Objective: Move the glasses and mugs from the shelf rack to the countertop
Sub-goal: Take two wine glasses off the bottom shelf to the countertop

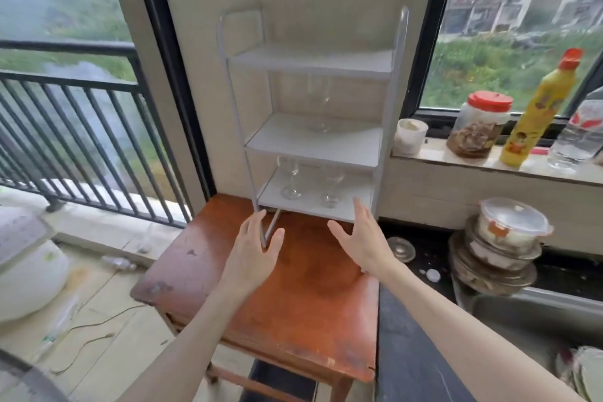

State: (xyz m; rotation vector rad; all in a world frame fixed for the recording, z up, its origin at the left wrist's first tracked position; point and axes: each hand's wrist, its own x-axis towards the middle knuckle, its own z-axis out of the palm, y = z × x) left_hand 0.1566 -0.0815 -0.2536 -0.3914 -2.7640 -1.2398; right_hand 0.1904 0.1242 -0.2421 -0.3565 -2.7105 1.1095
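Reaching forward at centre frame, both hands were spread with straight fingers and held nothing. The left hand point(253, 246) hovered over the wooden table point(293, 310), its fingertips at the front left leg of the shelf rack point(313, 114); contact with the leg could not be told. The right hand point(362, 238) was raised palm inward, fingertips just at the front edge of the rack's bottom shelf, right of centre.

The white three-tier rack stood upright at the back of the table against the wall, centre of frame. On the bottom shelf stood two stemmed glasses: the left glass point(291, 178) near the left post, the right glass point(332, 188) beside it, apart from each other. A third glass point(319, 104) stood on the middle shelf toward the back, faint and hard to make out. Top shelf contents not discernible.

Right of the table ran a dark countertop point(421, 258), with a stack of lidded bowls point(499, 248) at the right edge of frame. On the window ledge at upper right stood a white cup point(410, 140), a red-lidded jar point(479, 124), a yellow bottle point(538, 114) and a clear water bottle point(577, 137). A black railing point(65, 127) filled the left of frame.
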